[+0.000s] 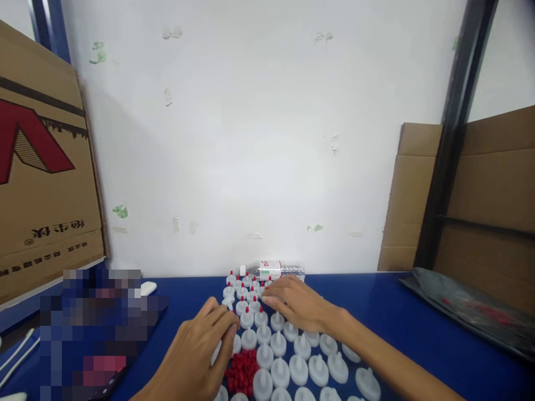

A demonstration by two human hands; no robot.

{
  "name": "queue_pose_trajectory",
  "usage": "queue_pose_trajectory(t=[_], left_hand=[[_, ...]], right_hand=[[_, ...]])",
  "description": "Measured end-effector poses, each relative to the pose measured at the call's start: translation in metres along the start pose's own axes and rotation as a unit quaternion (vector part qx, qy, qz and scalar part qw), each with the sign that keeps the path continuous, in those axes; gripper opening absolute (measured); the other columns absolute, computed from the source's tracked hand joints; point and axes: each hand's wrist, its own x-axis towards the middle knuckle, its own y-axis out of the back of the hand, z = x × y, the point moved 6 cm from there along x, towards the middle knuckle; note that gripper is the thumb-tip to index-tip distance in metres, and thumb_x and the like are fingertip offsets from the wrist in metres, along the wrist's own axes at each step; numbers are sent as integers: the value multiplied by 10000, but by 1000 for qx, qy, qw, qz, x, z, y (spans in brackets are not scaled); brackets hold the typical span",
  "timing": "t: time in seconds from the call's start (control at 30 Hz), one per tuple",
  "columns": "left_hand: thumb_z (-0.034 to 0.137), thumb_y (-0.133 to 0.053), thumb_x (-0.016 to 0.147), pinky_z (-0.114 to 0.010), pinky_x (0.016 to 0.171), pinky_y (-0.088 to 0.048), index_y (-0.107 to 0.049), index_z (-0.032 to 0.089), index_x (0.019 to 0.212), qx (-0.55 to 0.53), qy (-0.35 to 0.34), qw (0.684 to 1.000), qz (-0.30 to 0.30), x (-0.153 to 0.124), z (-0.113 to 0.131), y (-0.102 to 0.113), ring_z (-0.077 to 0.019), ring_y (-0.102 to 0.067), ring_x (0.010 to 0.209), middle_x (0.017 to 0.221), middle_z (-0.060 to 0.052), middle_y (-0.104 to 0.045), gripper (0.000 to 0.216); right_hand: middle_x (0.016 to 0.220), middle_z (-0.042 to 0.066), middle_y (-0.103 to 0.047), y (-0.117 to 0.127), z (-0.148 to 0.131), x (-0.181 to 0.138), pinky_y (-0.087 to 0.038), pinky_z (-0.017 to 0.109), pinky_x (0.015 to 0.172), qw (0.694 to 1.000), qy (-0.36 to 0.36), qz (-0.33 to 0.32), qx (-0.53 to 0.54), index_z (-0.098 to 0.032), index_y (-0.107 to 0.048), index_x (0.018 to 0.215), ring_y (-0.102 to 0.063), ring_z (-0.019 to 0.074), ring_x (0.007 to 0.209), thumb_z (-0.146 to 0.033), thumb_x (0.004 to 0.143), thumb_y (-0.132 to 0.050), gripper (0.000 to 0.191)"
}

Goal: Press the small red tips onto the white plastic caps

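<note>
Rows of white nozzle caps (pixel 280 372) with upright spouts stand on the blue table. Those toward the back carry small red tips (pixel 247 309), while the nearer ones have bare spouts. My left hand (pixel 200 342) is curled, thumb and fingers together, at the left side of the rows. One white cap leans just beyond its fingertips; what the fingers hold is hidden. A pile of loose red tips (pixel 241 372) lies right of my left thumb. Over the back rows, my right hand (pixel 295 301) has its fingers drawn together among red-tipped caps. Its grip is too small to make out.
A clear plastic bottle (pixel 271 270) lies on its side against the white wall (pixel 259 139). Cardboard boxes stand at left (pixel 45 195) and right (pixel 409 195). A dark plastic bag (pixel 472 312) lies at the right, and a partly blurred dark item (pixel 152 312) at the left.
</note>
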Motion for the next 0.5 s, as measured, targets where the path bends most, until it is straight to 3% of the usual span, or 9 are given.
queue_pose_trajectory(t=[0.13, 0.2, 0.27, 0.37, 0.5], left_hand=[[230, -367, 1060, -312, 703, -447, -583, 235, 1037, 15, 40, 998, 56, 0, -8, 7, -215, -556, 856, 902, -29, -644, 217], [278, -415, 1058, -302, 677, -444, -565, 242, 1117, 17, 51, 997, 64, -1, -10, 7, -217, -567, 853, 885, -16, -631, 166], [310, -461, 1048, -291, 651, -439, -544, 250, 1166, 16, 50, 997, 60, -2, -9, 4, -215, -578, 845, 877, -3, -620, 156], [267, -436, 1052, -285, 648, -432, -566, 260, 1039, 20, 23, 999, 35, -1, -4, -1, -209, -580, 840, 882, 2, -624, 131], [160, -346, 1037, -288, 586, -384, -578, 250, 897, 54, -25, 998, 37, 2, 5, 1, -218, -550, 785, 838, -18, -632, 285]], right_hand=[[1134, 57, -711, 20, -8, 1, -456, 376, 928, 998, -35, 51, 2, -214, -627, 1135, -648, 238, 1037, -359, 1019, -599, 188], [1088, 19, -709, 24, -26, 1, -478, 313, 840, 999, -19, 42, 11, -240, -613, 1098, -658, 203, 957, -306, 985, -648, 135], [1009, -9, -711, 25, -51, 2, -483, 278, 800, 999, 18, 20, 20, -251, -587, 1090, -658, 184, 899, -260, 930, -711, 203], [925, -6, -706, 24, -79, 2, -492, 274, 805, 998, 63, -2, 15, -229, -550, 1083, -658, 180, 853, -245, 890, -753, 280], [916, 6, -706, 25, -86, 2, -493, 272, 814, 996, 90, 4, 2, -215, -535, 1056, -653, 163, 834, -245, 909, -745, 258]])
